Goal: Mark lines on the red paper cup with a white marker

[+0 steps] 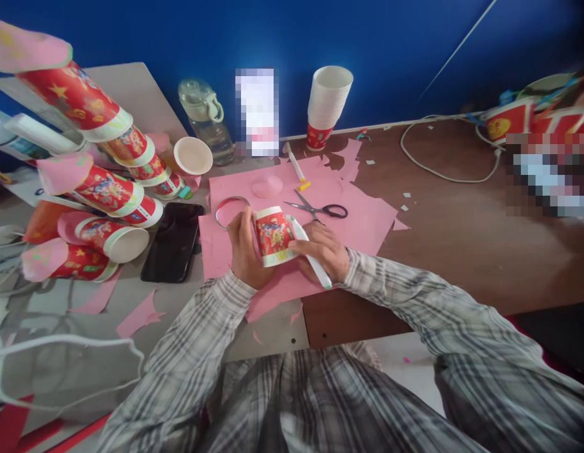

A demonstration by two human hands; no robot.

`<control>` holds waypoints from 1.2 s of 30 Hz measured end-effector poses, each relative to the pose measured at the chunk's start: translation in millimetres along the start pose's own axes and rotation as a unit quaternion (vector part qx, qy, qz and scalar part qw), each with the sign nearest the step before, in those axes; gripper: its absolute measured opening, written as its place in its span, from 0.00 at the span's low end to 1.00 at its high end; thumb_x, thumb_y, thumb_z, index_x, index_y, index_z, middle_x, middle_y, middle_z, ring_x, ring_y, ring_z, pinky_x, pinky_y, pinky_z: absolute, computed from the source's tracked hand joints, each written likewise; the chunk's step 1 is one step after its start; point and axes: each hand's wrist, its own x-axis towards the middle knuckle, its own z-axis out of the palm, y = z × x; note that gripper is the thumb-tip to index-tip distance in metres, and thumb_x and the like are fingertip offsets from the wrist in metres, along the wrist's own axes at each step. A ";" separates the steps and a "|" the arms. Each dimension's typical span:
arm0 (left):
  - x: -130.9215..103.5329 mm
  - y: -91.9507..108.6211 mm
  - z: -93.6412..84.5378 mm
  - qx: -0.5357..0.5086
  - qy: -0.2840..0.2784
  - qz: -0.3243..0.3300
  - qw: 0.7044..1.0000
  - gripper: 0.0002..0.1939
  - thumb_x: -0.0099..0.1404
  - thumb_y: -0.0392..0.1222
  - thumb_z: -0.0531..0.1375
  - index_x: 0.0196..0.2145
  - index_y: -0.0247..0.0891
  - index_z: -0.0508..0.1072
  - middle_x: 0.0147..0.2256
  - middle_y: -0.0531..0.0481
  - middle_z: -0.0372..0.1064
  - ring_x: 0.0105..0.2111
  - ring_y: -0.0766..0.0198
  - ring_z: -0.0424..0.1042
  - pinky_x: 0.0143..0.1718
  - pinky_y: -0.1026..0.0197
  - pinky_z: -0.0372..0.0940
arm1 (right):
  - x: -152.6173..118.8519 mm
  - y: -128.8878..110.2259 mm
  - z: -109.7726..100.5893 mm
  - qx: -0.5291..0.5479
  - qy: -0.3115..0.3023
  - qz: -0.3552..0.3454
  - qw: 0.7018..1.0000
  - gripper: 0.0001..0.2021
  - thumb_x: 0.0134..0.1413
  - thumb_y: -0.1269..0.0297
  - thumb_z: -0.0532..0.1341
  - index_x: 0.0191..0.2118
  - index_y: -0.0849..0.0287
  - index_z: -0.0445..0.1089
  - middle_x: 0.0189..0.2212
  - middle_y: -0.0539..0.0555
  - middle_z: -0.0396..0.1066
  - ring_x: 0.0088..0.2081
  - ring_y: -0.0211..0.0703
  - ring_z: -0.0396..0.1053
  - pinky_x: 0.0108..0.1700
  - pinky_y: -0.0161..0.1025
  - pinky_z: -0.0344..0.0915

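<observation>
My left hand [247, 248] is wrapped round the left side of a red patterned paper cup [274, 234], which lies on its side above the pink paper [362, 220]. A white marker [313, 258] is held in my right hand [325, 248], its green tip close to the cup's right side. Black-handled scissors [320, 209] lie spread on the pink paper just beyond my right hand. A roll of tape [221, 214] is beside my left hand. Farther back are a pink paper piece [267, 186] and a marker with a yellow cap [296, 165].
Decorated cup stacks [107, 189] and a black phone [173, 242] are on the left. A bottle [207, 123], a lit screen [257, 113] and stacked cups [328, 100] stand behind. A white cable [428, 173] and red cups [509, 123] are at right.
</observation>
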 end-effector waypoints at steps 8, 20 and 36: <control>0.5 -2.5 -3.3 -0.033 0.019 -0.031 0.999 0.43 0.51 0.54 0.62 0.56 0.32 0.47 0.51 0.33 0.49 0.55 0.47 0.53 0.58 0.40 0.54 | 5.3 -9.9 3.1 0.039 0.051 0.141 0.988 0.27 0.47 0.71 0.59 0.54 0.56 0.53 0.33 0.55 0.66 0.34 0.48 0.69 0.40 0.49 0.67; -0.2 -4.9 -0.9 -0.070 -0.053 -0.024 0.996 0.45 0.51 0.61 0.58 0.57 0.33 0.45 0.52 0.36 0.50 0.55 0.47 0.52 0.58 0.40 0.53 | 2.1 1.4 2.4 -0.037 0.067 0.076 0.994 0.23 0.50 0.75 0.56 0.53 0.56 0.55 0.26 0.52 0.66 0.26 0.43 0.63 0.32 0.42 0.64; 0.5 1.5 2.4 -0.031 -0.028 0.003 0.999 0.45 0.52 0.56 0.61 0.58 0.35 0.43 0.49 0.35 0.55 0.51 0.49 0.58 0.54 0.40 0.58 | 2.6 1.7 -1.5 0.007 -0.017 -0.047 0.999 0.16 0.52 0.69 0.56 0.48 0.49 0.61 0.24 0.50 0.62 0.28 0.44 0.63 0.34 0.45 0.66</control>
